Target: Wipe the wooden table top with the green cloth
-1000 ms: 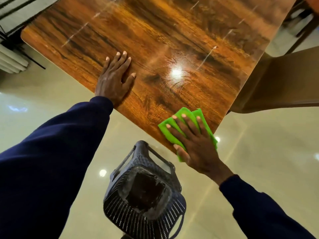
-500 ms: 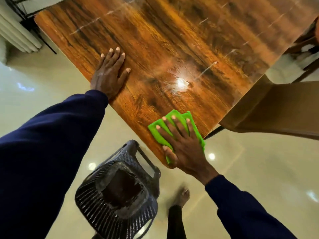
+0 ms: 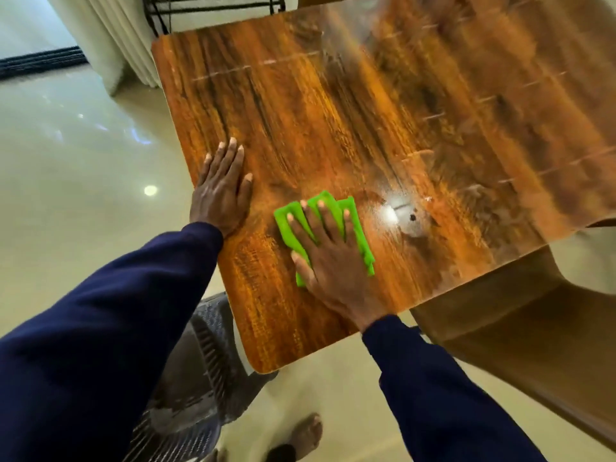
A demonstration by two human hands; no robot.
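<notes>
- Bare foot [image 3: 306, 435] on the pale glossy floor [image 3: 66, 201], bottom edge of view, just right of the basket.
- Dark slatted plastic basket [image 3: 203, 371] stands on the floor below the table's near corner. It is partly hidden by the left sleeve [image 3: 100, 345], and its inside looks grey and scuffed.
- Both arms are in navy sleeves. The right sleeve [image 3: 443, 395] comes in from the lower right and crosses the near edge of the table.
- Right hand [image 3: 333, 258] lies palm down on the green cloth [image 3: 360, 238]. The fingers are straight and spread, pressing it flat, with no curl around the fabric. The thumb lies along the cloth's near left side.
- The cloth is folded and lies flat on the table top, in the near part of the surface, inward from the left edge. Green shows between the fingers and on both sides of the hand.
- Left hand [image 3: 220, 191] is released and flat on the table at its left edge, just left of the cloth and not touching it. The fingers are together and pointing away, and it holds nothing.
- Table [image 3: 333, 121] is dark orange-brown wood grain with rounded corners and a glossy finish. A bright lamp glare and a small dark spot [image 3: 412, 217] sit just right of the cloth.
- A tan furniture piece [image 3: 520, 331] is tucked under the table's right side, blurred.
- Beyond the far left corner are a pale curtain [image 3: 113, 45] and a black wire frame [image 3: 213, 8].
</notes>
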